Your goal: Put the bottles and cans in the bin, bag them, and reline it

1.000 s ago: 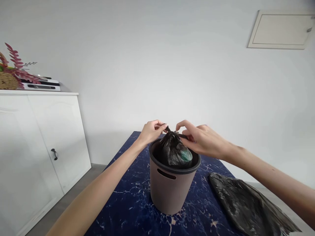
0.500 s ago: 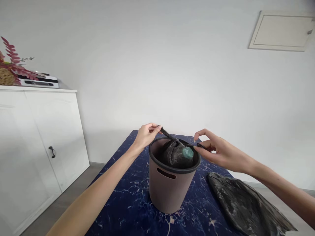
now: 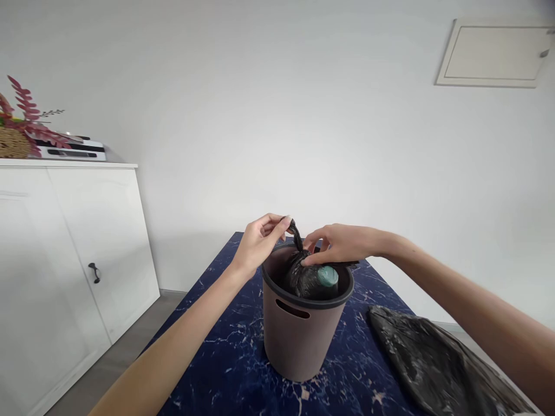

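A filled black garbage bag [image 3: 306, 281], gathered at its neck, sits inside a brown trash can [image 3: 297, 341] with a dark rim. Something green shows through the bag's right side. Above the can's left rim, my left hand [image 3: 260, 238] pinches a twisted strap of the bag and holds it up. My right hand [image 3: 338, 242] reaches over the rim from the right, its thumb and fingers closed around the bag's gathered neck. Another strap end sticks out to the right beneath that hand.
The can stands on a dark blue marble-patterned table [image 3: 234, 341]. To its right lies a second, flat black plastic bag [image 3: 437, 358]. A white cabinet [image 3: 104, 231] is at the left, bearing a woven basket [image 3: 14, 143] with red leaves. A wall panel [image 3: 489, 55] hangs upper right.
My right hand has moved left from the stretched strap to the bag's neck and closed there. My left hand still pinches its strap, which is now bent rather than taut.
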`<state>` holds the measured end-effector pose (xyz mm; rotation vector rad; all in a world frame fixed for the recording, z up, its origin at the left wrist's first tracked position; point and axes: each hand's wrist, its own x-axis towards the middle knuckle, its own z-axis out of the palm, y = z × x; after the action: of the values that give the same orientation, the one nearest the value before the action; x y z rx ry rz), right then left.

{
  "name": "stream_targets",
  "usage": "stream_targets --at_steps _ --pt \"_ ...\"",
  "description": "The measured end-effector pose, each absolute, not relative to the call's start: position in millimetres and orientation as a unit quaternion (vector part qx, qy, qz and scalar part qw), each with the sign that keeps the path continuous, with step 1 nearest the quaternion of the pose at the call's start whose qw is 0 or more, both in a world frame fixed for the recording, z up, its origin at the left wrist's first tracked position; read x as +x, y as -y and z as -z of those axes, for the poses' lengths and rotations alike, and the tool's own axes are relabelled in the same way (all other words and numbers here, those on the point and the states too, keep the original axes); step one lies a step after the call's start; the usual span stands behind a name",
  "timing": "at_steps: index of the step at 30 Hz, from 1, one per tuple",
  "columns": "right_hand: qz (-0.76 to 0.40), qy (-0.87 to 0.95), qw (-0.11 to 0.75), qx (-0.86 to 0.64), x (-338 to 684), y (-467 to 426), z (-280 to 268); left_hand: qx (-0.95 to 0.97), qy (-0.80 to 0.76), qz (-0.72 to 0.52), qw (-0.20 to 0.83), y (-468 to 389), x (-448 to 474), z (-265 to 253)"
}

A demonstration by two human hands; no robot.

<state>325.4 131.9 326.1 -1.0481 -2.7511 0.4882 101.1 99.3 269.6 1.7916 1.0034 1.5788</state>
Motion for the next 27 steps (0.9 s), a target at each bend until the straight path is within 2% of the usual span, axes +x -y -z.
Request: stream_targets --at_steps 2,5,12,20,27 --pt "-0.158 0.929 0.074 -0.327 321.0 -135.5 -319.0 0.668 -0.378 -0.585 0.261 -98.7 100.9 -263.2" --pt "-0.179 0.923 0.125 -0.317 327.4 -137.5 -310.1 0.662 -0.384 -0.595 0.246 -93.5 99.3 -248.4" --pt "-0.338 0.828 0.284 -0.346 351.4 -138.8 -311.2 0.681 -0.438 -0.543 0.222 -67.7 97.2 -208.8" --pt "-0.531 0.661 0.368 -0.381 329.0 -154.3 -294.4 0.717 -0.420 -0.519 0.201 -54.4 105.9 -197.9" --pt "-0.528 0.641 0.405 -0.382 327.2 -156.4 -301.5 0.721 -0.426 -0.511 0.194 -53.5 113.8 -193.1"
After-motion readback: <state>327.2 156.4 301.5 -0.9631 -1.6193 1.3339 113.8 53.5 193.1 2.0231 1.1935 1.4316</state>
